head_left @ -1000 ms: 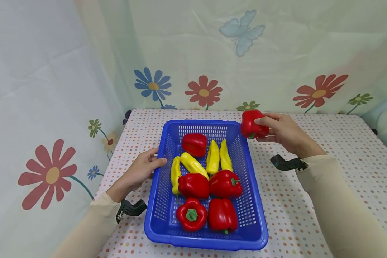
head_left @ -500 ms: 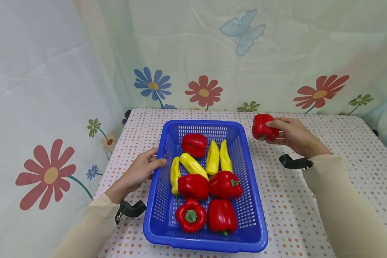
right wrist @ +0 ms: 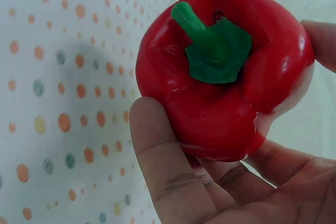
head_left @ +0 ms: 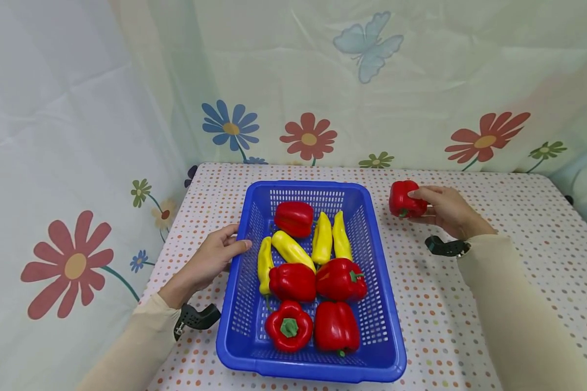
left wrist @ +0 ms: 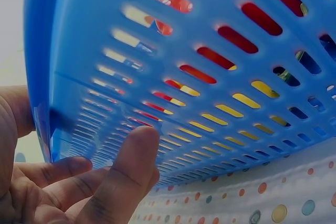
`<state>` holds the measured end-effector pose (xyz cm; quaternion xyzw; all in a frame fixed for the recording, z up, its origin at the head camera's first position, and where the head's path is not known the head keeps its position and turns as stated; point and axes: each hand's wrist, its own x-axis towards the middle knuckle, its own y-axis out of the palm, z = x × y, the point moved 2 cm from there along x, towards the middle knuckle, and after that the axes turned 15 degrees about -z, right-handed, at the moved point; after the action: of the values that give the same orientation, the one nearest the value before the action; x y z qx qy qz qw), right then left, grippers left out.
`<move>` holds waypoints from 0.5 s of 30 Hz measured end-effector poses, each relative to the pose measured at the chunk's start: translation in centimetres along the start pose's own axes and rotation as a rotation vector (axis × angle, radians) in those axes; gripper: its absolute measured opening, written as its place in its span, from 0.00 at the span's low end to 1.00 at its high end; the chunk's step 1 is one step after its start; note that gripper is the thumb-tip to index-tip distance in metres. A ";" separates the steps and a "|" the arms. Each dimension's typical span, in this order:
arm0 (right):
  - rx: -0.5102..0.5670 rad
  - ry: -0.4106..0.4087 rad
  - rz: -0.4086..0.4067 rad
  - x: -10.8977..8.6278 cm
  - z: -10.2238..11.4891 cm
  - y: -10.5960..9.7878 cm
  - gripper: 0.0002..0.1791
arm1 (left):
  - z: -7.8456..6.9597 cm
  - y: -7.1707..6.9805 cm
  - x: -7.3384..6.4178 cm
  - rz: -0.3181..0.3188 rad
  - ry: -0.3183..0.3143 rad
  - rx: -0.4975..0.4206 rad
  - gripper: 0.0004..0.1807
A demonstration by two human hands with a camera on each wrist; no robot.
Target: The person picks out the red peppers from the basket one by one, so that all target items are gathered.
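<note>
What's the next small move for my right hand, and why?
I'd probably lower the red pepper gently onto the dotted cloth. Your right hand grips it outside the blue basket, over bare cloth, and the wrist view shows a finger on its cloth-facing side, so easing down slowly seems sensible.

Soft, even light; small glints on the pepper point(right wrist: 220, 111), a faint shadow on the table point(right wrist: 73, 103); left wrist view hazy
</note>
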<state>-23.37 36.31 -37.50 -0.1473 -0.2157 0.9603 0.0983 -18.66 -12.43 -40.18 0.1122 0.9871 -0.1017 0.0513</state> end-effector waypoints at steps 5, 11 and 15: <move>-0.025 0.016 -0.012 0.4 -0.9 0.0 0.47 | 0.0 0.0 0.0 0.004 0.015 -0.007 0.30; -0.067 0.012 -0.028 0.7 -1.7 0.0 0.48 | 0.1 0.1 0.1 -0.007 0.016 -0.006 0.29; -0.064 0.025 -0.021 1.0 -2.1 0.1 0.48 | 0.1 0.1 0.0 -0.001 0.014 -0.015 0.29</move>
<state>-23.62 37.25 -39.56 -0.1599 -0.2465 0.9499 0.1064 -18.64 -12.35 -40.28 0.1120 0.9883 -0.0936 0.0451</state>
